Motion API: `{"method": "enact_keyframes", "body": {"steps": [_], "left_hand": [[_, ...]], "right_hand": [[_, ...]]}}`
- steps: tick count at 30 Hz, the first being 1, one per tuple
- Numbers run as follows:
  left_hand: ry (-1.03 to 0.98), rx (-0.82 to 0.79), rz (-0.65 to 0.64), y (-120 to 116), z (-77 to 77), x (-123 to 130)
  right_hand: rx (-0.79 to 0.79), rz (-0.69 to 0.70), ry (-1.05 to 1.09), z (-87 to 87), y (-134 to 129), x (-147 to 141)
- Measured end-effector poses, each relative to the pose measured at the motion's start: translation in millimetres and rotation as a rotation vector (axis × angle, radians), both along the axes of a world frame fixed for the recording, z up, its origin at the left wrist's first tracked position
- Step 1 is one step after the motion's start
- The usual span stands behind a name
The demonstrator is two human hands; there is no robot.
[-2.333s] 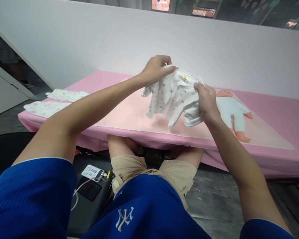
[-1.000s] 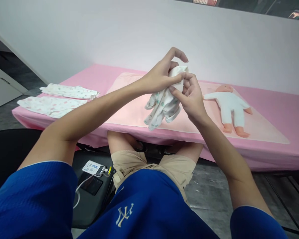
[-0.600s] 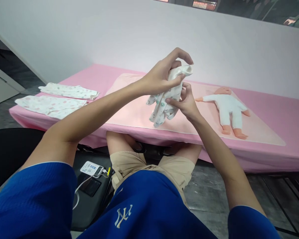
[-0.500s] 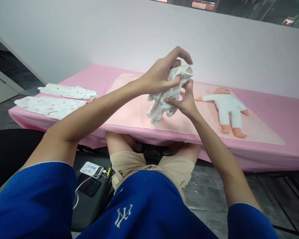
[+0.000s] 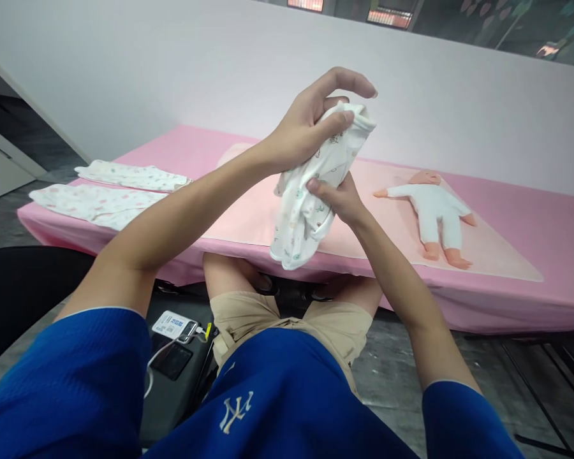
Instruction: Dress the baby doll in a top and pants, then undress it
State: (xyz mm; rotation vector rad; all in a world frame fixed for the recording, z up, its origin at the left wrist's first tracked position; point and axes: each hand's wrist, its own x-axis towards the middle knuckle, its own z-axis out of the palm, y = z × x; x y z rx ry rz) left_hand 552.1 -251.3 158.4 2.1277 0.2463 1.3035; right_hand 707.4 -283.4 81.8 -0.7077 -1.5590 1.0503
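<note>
A white printed baby garment (image 5: 299, 220) hangs bunched between my hands above the table. My left hand (image 5: 310, 121) grips its upper end, thumb pressed on the cloth near a rimmed opening and index finger arched clear of it. Lower down, my right hand (image 5: 337, 194) holds the middle of the garment, its thumb in front and its other fingers hidden behind the cloth. The lower end dangles free in folds. To the right, a baby doll (image 5: 437, 210) in white clothing lies on its back on a pale peach mat (image 5: 497, 258).
Two spotted baby garments, one nearer (image 5: 95, 203) and one farther (image 5: 129, 173), lie at the left of the pink-covered table (image 5: 555, 236). A white wall rises behind it. Beside my left leg, a power bank (image 5: 172, 325) and a phone (image 5: 173, 360) rest on a dark seat.
Both hands have shifted, the left one upward. The garment now hangs longer and lower, more stretched out between them, and my right hand grips it farther from the opening.
</note>
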Motion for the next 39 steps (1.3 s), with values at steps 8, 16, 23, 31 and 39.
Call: {"method": "enact_keyframes", "body": {"steps": [8,16,23,31,39], "left_hand": [[-0.111,-0.014,-0.103,-4,12.7,-3],[-0.109,-0.024,-0.006,38,0.1,-47],[-0.080,-0.120,0.068,54,-8.5,-67],[0.035,-0.330,0.235,89,-47.6,-132],[-0.105,-0.634,0.437,137,-123.1,-228]], "right_hand": [[0.024,0.026,-0.018,4.0,-4,-19],[0.003,-0.036,0.095,-18.7,24,-20],[-0.341,0.267,0.197,-68.1,29,-59],[-0.552,0.379,0.237,-89.7,22,-99],[-0.734,0.498,0.186,-121.5,71,-143]]}}
